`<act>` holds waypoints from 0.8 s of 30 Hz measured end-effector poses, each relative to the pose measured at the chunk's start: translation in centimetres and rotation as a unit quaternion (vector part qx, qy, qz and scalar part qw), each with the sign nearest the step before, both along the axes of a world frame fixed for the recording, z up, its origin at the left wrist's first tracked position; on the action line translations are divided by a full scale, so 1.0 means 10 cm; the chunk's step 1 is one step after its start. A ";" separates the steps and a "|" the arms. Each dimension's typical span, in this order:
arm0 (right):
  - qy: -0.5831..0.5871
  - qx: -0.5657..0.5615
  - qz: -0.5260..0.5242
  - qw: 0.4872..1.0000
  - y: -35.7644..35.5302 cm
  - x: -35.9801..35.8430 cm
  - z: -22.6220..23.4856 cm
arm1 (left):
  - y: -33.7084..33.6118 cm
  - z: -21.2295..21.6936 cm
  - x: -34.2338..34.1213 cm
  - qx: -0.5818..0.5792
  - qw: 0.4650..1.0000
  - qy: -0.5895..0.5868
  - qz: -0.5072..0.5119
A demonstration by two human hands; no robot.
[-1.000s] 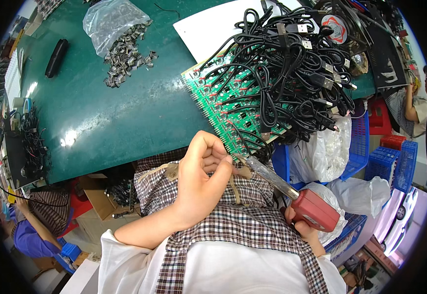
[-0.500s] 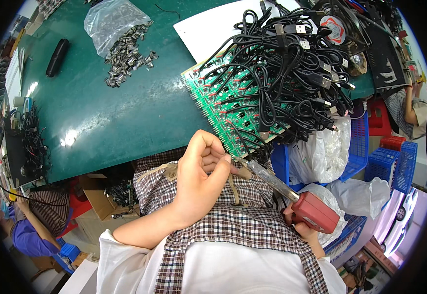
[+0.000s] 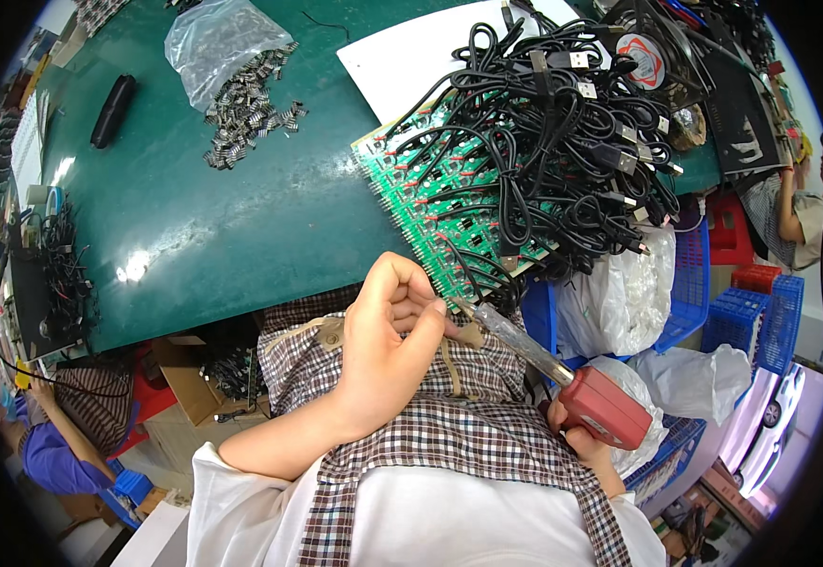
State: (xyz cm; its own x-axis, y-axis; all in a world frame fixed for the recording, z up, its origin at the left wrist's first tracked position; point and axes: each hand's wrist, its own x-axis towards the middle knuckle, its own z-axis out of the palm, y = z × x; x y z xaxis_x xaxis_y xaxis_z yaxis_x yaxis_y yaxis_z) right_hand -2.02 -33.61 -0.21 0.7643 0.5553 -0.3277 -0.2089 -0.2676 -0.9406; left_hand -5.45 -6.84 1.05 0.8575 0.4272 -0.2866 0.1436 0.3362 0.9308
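Note:
My left hand (image 3: 390,340) is curled just off the near edge of a green circuit board panel (image 3: 428,207), fingers pinched together near the tip of a soldering iron (image 3: 563,378); whether it grips something thin I cannot tell. My right hand (image 3: 582,444) holds the iron by its red handle, its metal barrel pointing up-left to the board's near edge. A tangle of black cables with plugs (image 3: 563,123) lies over the board.
A green table (image 3: 241,227) carries a plastic bag with small dark parts (image 3: 237,71), a black case (image 3: 112,110) and a white sheet (image 3: 411,57). Blue crates (image 3: 742,312) and white bags (image 3: 619,293) stand right. Another person (image 3: 62,425) sits lower left, one more at far right (image 3: 804,213).

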 end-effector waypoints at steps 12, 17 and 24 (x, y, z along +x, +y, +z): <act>-0.013 0.086 -0.016 0.996 -0.03 -0.02 -0.05 | 0.01 0.01 0.04 0.002 1.000 0.013 0.001; 0.046 0.145 -0.008 0.988 -0.21 -0.01 0.04 | -0.03 0.06 0.07 -0.020 1.000 -0.003 -0.013; -0.293 0.206 -0.270 0.894 0.08 0.49 0.32 | 0.00 0.05 0.02 0.034 0.999 0.016 0.007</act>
